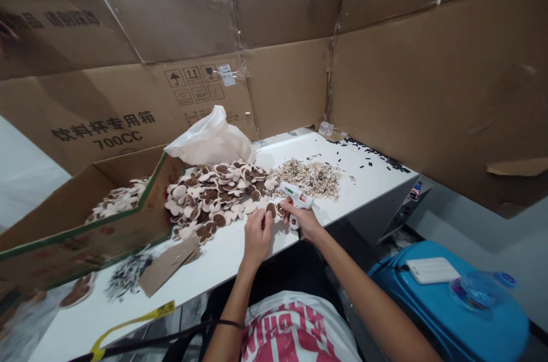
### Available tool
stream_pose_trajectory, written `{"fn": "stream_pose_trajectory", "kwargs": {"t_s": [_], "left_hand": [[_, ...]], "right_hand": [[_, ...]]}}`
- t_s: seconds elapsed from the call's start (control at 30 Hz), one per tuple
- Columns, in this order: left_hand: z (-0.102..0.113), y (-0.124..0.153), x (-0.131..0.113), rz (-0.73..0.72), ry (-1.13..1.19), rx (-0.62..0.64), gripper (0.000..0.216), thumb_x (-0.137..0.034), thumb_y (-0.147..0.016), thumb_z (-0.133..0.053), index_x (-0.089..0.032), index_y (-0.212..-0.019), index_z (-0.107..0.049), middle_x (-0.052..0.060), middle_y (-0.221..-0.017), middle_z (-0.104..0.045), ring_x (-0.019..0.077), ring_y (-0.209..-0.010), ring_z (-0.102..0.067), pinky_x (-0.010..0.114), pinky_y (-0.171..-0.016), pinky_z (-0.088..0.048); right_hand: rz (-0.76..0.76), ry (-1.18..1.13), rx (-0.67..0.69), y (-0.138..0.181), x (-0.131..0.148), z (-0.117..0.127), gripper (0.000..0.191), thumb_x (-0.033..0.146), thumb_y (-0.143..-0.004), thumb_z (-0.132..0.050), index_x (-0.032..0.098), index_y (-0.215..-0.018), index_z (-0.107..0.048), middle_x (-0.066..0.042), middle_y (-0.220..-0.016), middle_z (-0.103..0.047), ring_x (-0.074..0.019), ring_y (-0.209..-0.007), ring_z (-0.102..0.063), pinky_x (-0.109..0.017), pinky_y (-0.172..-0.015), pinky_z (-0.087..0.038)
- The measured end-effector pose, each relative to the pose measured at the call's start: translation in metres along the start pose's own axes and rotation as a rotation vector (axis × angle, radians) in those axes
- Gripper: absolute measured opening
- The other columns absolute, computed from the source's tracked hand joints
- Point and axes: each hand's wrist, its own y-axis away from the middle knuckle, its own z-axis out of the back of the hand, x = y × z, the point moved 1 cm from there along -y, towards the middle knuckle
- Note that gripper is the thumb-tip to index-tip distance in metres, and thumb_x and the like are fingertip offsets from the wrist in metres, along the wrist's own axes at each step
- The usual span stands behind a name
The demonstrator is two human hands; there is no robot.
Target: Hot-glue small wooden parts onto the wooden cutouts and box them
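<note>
My right hand [305,220] is wrapped round a white hot glue gun [295,195], its red switch showing low on the handle. My left hand [257,236] pinches a brown and cream felt piece [271,209] close to the right fingertips. Whether the right fingers also touch this piece, I cannot tell. Just beyond my hands lies a heap of flower-shaped cream and brown felt pieces [214,193]. To its right is a pile of small pale strips or loops [314,176], partly behind the glue gun.
An open cardboard box [107,236] with more felt pieces stands left. A white plastic bag [214,139] sits behind the heap. Brown cardboard [169,265] and black scraps [128,276] lie front left. Tall cardboard walls [282,82] enclose the white table [222,270]. A blue stool [449,310] stands right.
</note>
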Motion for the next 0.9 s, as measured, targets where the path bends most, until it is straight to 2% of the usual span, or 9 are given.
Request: {"fn": "stream_pose_trajectory", "kwargs": {"t_s": [0.13,0.33,0.53,0.73,0.9], "left_hand": [[-0.0002,-0.0003,-0.0008,-0.022,-0.018,0.02,0.04,-0.04,-0.108,-0.041,-0.024,-0.072,-0.043,0.002,-0.072,-0.05,0.0207,-0.074,-0.05,0.035,-0.073,-0.039],[-0.0012,-0.0003,-0.001,0.014,0.031,0.036,0.037,-0.04,-0.109,-0.04,-0.024,-0.076,-0.045,0.002,-0.076,-0.055,0.0203,-0.076,-0.053,0.034,-0.074,-0.039],[0.0001,-0.0002,-0.0027,0.05,0.081,0.031,0.042,-0.043,-0.112,-0.032,-0.023,-0.076,-0.044,0.001,-0.075,-0.055,0.0197,-0.075,-0.053,0.034,-0.074,-0.039],[-0.0014,-0.0004,0.0009,0.05,0.03,0.021,0.041,-0.046,-0.109,-0.041,-0.023,-0.075,-0.045,0.0,-0.072,-0.051,0.019,-0.072,-0.05,0.032,-0.072,-0.038],[-0.0031,-0.0009,0.0029,0.023,-0.006,0.004,0.04,-0.04,-0.109,-0.042,-0.023,-0.073,-0.043,0.0,-0.072,-0.052,0.0182,-0.071,-0.05,0.032,-0.07,-0.037]], "right_hand": [[-0.021,0.003,0.021,0.0011,0.0018,-0.0009,0.042,0.053,-0.069,-0.094,0.019,-0.081,-0.072,0.002,-0.061,-0.066,-0.014,-0.047,-0.06,-0.024,-0.046,-0.042],[-0.02,0.006,0.031,0.0008,0.0022,-0.0005,0.041,0.053,-0.071,-0.093,0.019,-0.08,-0.071,0.002,-0.059,-0.065,-0.0137,-0.047,-0.06,-0.023,-0.046,-0.041],[-0.006,0.004,0.06,0.0004,-0.0001,0.0008,0.039,0.052,-0.073,-0.092,0.02,-0.081,-0.071,0.001,-0.066,-0.069,-0.0137,-0.048,-0.062,-0.024,-0.048,-0.045],[-0.013,0.018,0.092,0.0014,-0.0001,0.0008,0.038,0.051,-0.076,-0.091,0.019,-0.08,-0.07,0.002,-0.064,-0.067,-0.013,-0.048,-0.061,-0.023,-0.048,-0.045],[-0.005,0.025,0.108,0.0012,0.0005,0.0007,0.038,0.052,-0.077,-0.09,0.019,-0.079,-0.069,0.001,-0.066,-0.068,-0.0126,-0.049,-0.061,-0.023,-0.049,-0.045]]}}
